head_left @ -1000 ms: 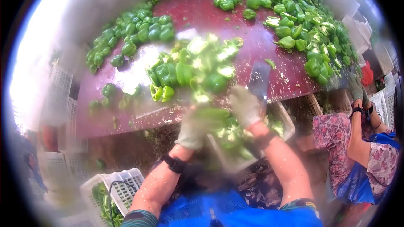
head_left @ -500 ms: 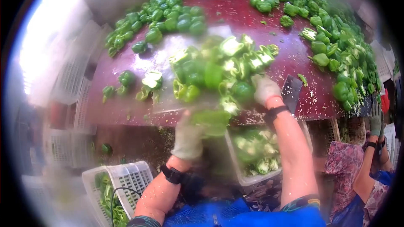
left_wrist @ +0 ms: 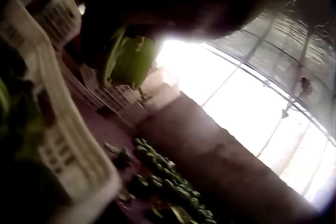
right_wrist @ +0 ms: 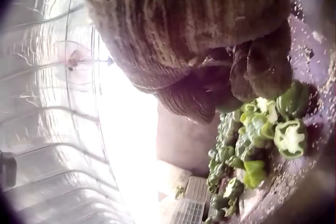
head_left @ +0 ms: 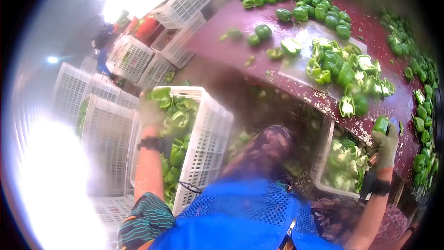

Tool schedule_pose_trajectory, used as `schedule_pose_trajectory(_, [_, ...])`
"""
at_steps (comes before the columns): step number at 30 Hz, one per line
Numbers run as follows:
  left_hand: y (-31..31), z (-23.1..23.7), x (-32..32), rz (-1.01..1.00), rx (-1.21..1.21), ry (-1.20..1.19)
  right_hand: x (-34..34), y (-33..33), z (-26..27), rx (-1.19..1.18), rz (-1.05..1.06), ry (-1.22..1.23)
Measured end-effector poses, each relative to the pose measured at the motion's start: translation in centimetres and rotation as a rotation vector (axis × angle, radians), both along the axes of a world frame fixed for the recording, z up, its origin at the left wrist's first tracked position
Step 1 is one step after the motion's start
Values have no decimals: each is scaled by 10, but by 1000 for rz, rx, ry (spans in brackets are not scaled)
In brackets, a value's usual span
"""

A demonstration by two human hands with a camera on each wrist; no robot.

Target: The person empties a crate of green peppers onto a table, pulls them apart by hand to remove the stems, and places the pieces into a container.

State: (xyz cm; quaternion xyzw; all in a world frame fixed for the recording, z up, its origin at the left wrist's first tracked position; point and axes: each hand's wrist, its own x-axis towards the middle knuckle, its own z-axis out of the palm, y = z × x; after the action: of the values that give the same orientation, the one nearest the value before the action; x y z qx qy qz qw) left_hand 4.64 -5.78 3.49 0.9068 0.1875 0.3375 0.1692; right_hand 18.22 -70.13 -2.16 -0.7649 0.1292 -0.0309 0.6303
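My left hand point(head_left: 150, 113), blurred in the head view, is over a white crate point(head_left: 210, 132) filled with cut green pepper pieces point(head_left: 178, 150). Its fingers hold a green pepper piece point(left_wrist: 134, 62), hollow side showing in the left wrist view; the hand above it is dark. At the table's front edge, my gloved right hand point(head_left: 387, 146) grips a green bell pepper point(head_left: 380, 124) in curled fingers. A knife blade point(head_left: 394, 122) shows just behind that pepper. I cannot tell whether this hand also holds the knife. In the right wrist view, the glove point(right_wrist: 184, 29) mostly hides the pepper.
On the red table point(head_left: 222, 37), halved peppers point(head_left: 344, 67) lie in a heap near a clear sheet. Whole peppers point(head_left: 319, 7) line the far side. A tub of pepper cores point(head_left: 342, 162) stands below the edge. More white crates point(head_left: 132, 58) are stacked at left.
The head view has swung left. My left hand has moved from the table edge to the crate with its pepper piece. My right hand now has a pepper in its fingers.
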Motion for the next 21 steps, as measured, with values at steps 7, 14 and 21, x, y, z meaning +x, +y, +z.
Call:
schedule_pose_trajectory(7, [-86,32,37,-73,-501,195,-31,58,4,-125,145,-114])
schedule_pose_trajectory(14, [-351,-84,161,-1178,221,184,-34,99,-4,-551,174,-248])
schedule_pose_trajectory(21, [-423,-119,180,-1355,-680,497,-26,51,-31,172,407,-103])
